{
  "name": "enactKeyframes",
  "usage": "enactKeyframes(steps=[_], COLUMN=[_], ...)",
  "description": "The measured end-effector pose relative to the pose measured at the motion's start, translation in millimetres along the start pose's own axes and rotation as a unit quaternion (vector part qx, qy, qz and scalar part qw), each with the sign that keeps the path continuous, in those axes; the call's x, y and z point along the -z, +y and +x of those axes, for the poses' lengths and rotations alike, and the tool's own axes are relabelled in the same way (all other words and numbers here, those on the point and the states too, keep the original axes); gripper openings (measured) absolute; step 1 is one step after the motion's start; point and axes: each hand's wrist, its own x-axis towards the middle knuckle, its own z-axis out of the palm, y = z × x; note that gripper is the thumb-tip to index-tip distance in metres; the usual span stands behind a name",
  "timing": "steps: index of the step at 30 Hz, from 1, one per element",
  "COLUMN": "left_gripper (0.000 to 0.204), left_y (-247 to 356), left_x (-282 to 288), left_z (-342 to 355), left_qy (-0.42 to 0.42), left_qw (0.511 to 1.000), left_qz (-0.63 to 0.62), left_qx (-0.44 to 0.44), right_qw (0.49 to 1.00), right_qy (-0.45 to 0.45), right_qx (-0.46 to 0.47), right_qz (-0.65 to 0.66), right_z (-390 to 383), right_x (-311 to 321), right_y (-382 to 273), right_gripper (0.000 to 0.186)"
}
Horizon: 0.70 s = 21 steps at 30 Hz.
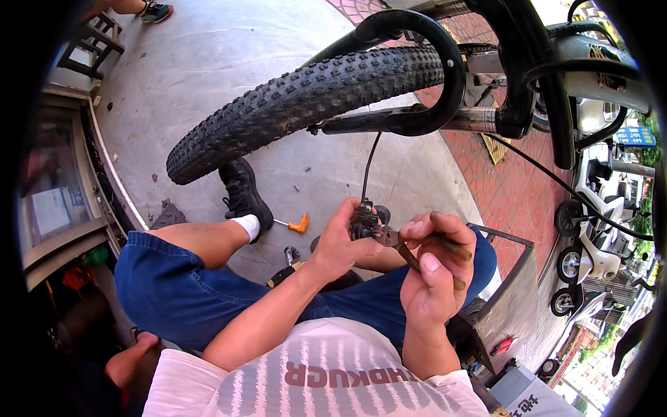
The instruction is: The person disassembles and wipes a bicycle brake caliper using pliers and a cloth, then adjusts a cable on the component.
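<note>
Brake part, small, black metal [364,221], w/ a thin black cable [369,163] rising from its top twd the bike, sits in front of us above our lap, just below the wheel. That's what we're working on; the rest goes biggest first.

Big knobby black bicycle tyre [306,97] arcs across the upper middle, raised off the ground, w/ black frame tubes [445,69] curving around it at right. Grey concrete floor [208,55] lies under it, meeting red brick paving [514,174] at right, where white scooters [590,208] stand parked, well apart from us. We sit w/ blue denim shorts [167,278] on, left knee bent, black shoe [243,191] and white sock planted on the concrete beneath the tyre. Grey metal box [511,306] stands just beside our right leg.

Our left hand [337,243] is wrapped around the brake part from the left, fingers curled on it, thumb side up. Our right hand [434,267] is clamped on the brown handles of rusty pliers [410,247]; the pliers' nose meets the brake part's right side, so both hands are close together, nearly touching. Whether the pliers' nose actually bites something, can't tell, too small.

Small orange-handled tool [297,224] lies on the concrete near the shoe, apart from both hands.
</note>
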Motion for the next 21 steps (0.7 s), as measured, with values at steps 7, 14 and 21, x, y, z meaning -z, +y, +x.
enactKeyframes(steps=[7,14,21], left_gripper=[0.051,0.044,0.046], left_y=[2,-7,-5], left_x=[-3,-6,-7], left_z=[-1,1,2], left_qy=[0.012,0.031,0.024], left_qw=[1.000,0.998,0.999], left_qz=[0.003,0.018,0.009], left_qx=[-0.010,-0.047,-0.043], right_qw=[1.000,0.999,0.997], right_qy=[0.009,0.009,-0.002], right_qx=[0.012,0.023,0.044], right_qz=[-0.020,-0.048,-0.064], right_z=[-2,-3,-3], right_x=[-5,-12,-7], right_y=[2,2,6], right_gripper=[0.045,0.043,0.040])
